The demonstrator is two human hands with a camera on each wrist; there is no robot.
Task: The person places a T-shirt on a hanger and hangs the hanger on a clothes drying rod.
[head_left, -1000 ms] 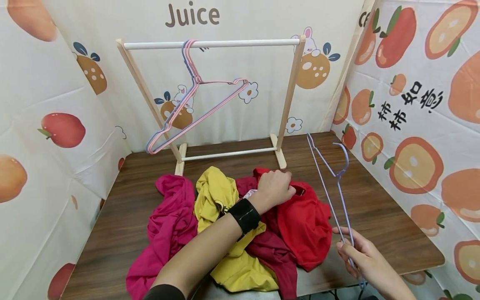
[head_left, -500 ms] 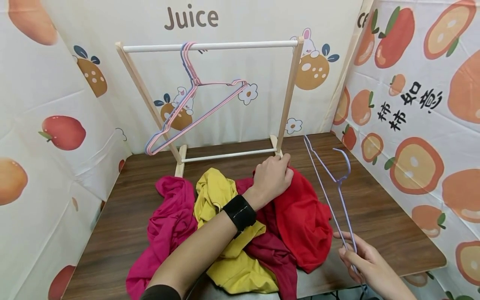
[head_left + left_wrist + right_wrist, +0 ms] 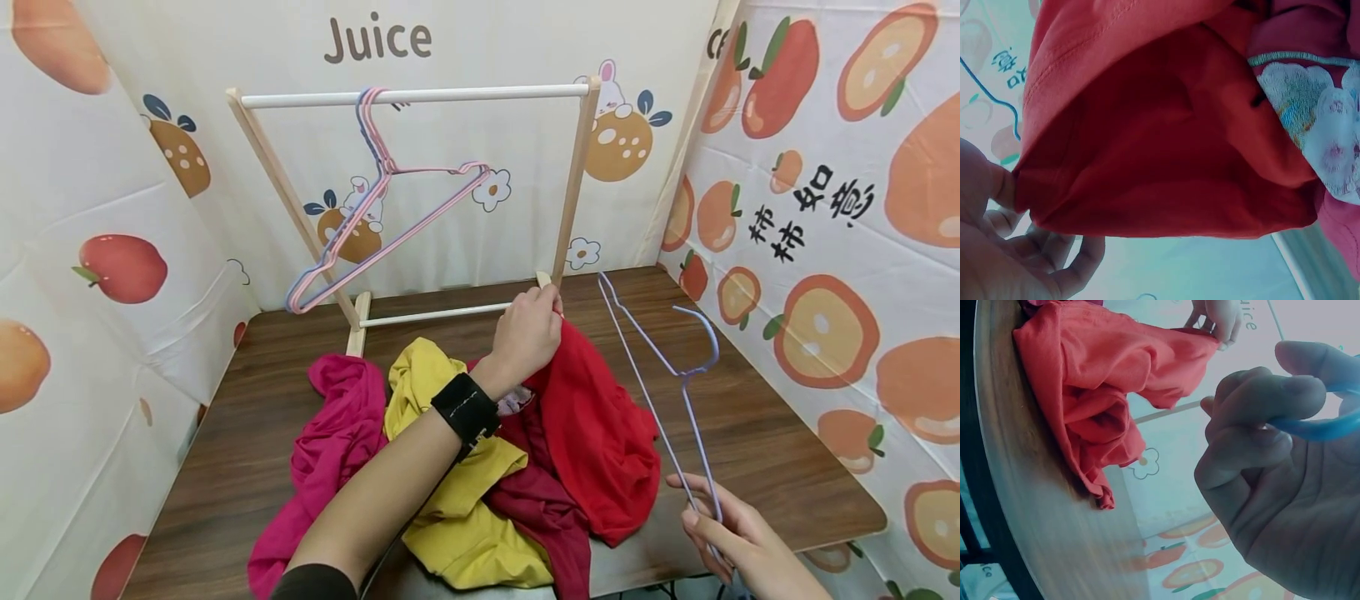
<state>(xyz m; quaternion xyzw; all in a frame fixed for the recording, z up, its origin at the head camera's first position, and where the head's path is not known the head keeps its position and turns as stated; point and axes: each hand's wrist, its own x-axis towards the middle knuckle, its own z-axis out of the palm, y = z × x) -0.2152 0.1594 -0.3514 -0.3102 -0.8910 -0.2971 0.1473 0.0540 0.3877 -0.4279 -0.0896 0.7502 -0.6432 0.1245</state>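
Note:
My left hand (image 3: 527,332) pinches the stitched edge of a red garment (image 3: 596,442) and holds that part above the tabletop. In the left wrist view, the lifted edge of the red garment (image 3: 1147,156) hangs from the thumb and fingers, and its opening gapes toward the camera. The lower part rests on the heap of clothes. My right hand (image 3: 738,533) grips one end of a light purple clothes hanger (image 3: 693,425), right of the garment. The hanger's hook points up and away from me. Garment and hanger are apart.
A maroon garment (image 3: 540,496) with a pale patch, a yellow garment (image 3: 465,533) and a magenta garment (image 3: 337,450) lie left of the red one. Behind them stands a rack (image 3: 487,93) with several pink and blue hangers (image 3: 382,171). Printed cloth walls surround the table (image 3: 780,467).
My left hand has moved back toward the rack and slightly left, raising the red garment's edge and stretching it upward. The right hand keeps hold of the hanger, which has turned slightly.

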